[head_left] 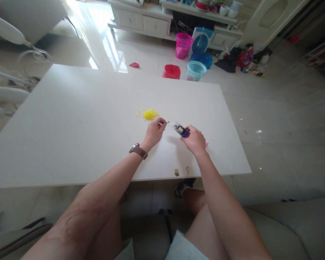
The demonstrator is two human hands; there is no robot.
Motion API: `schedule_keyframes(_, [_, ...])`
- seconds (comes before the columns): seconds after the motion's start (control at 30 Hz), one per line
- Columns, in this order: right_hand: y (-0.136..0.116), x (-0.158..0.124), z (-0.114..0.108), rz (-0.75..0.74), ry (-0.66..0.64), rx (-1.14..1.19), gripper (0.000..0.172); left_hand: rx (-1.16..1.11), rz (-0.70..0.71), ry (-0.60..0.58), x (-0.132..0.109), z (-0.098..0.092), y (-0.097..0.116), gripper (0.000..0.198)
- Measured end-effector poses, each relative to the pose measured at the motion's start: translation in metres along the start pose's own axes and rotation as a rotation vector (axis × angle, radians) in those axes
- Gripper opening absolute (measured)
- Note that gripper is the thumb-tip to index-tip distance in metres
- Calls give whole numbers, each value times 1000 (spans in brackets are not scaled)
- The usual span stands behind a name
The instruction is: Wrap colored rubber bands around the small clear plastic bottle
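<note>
My left hand, with a watch on its wrist, pinches a small dark thin piece, too small to name. Its tip points right, toward the clear end of a small bottle-like container. That container has a dark middle and blue and pink near its lower end. My right hand grips it tilted above the table; a gap separates it from the dark piece. Just beyond my left hand lies a heap of small yellow pieces, with a few loose ones beside it.
Near the front edge of the white table lie a small yellow cartoon figure and a small ring-like piece. A bit of pink shows behind my right hand. Beyond the table stand a red bin and a light blue basket.
</note>
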State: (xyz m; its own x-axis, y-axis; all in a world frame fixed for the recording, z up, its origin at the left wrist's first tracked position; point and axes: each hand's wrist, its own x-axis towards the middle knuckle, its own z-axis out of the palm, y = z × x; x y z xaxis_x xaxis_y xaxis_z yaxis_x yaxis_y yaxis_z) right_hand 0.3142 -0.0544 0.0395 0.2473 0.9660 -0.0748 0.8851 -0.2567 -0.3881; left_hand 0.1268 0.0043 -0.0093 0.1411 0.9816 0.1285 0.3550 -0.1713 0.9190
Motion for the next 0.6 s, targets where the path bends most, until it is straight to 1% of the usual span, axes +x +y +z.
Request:
schedule_keyframes(0.1, [-3,0,2,-40,0,-44,29,-26,92,-23,1,-11,8,8])
schedule_keyframes(0.23, [-6,0,7,-98,4,-77,29,55,204,-98,-6,-16,7,9])
schedule_keyframes(0.33, [-9,-2,11,-145,-5,-90,28,101,220,-131,-9,-20,4,12])
schedule_keyframes(0.5, [-14,-4,16,-189,-30,-55,28,82,210,-130,-8,-28,9,19])
schedule_keyframes(0.6, [-15,-5,18,-172,-47,-40,31,49,167,-84,-4,-32,7,22])
